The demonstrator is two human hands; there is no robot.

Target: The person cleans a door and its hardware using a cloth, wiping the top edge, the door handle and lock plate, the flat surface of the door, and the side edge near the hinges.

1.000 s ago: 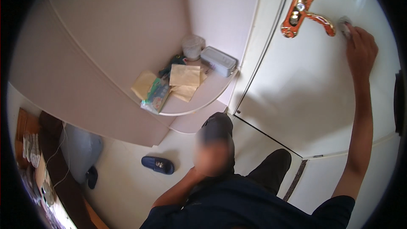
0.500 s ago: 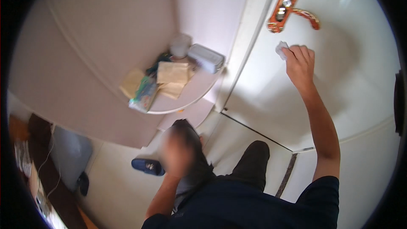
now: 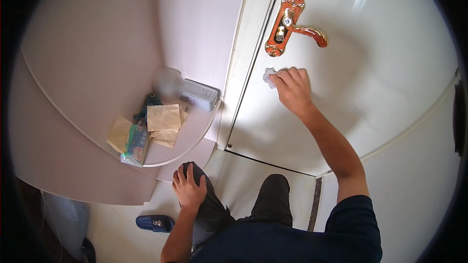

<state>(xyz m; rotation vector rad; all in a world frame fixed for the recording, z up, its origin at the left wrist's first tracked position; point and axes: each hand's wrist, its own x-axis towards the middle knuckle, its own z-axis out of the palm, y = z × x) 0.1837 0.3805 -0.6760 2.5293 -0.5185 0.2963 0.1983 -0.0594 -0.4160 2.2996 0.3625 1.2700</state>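
Observation:
My right hand [image 3: 294, 89] pinches a crumpled whitish tissue [image 3: 269, 77] between thumb and fingers. The tissue is against or very close to the white door [image 3: 336, 112], near its left edge. Just above is an ornate red and gold door handle [image 3: 312, 34] on a matching lock plate [image 3: 284, 27]. My left hand [image 3: 189, 188] lies on my left knee, fingers spread, holding nothing.
Left of the door, a rounded corner shelf [image 3: 183, 148] carries folded tan paper napkins [image 3: 164, 117], a colourful plastic packet [image 3: 136, 146], a grey box [image 3: 200, 93] and a blurred round object [image 3: 167, 83]. A dark blue slipper [image 3: 155, 223] lies on the floor.
The view has shifted, so door and shelf appear farther left and lower. My right hand with the tissue has moved slightly left relative to the handle. My left hand, blurred before, now shows clearly.

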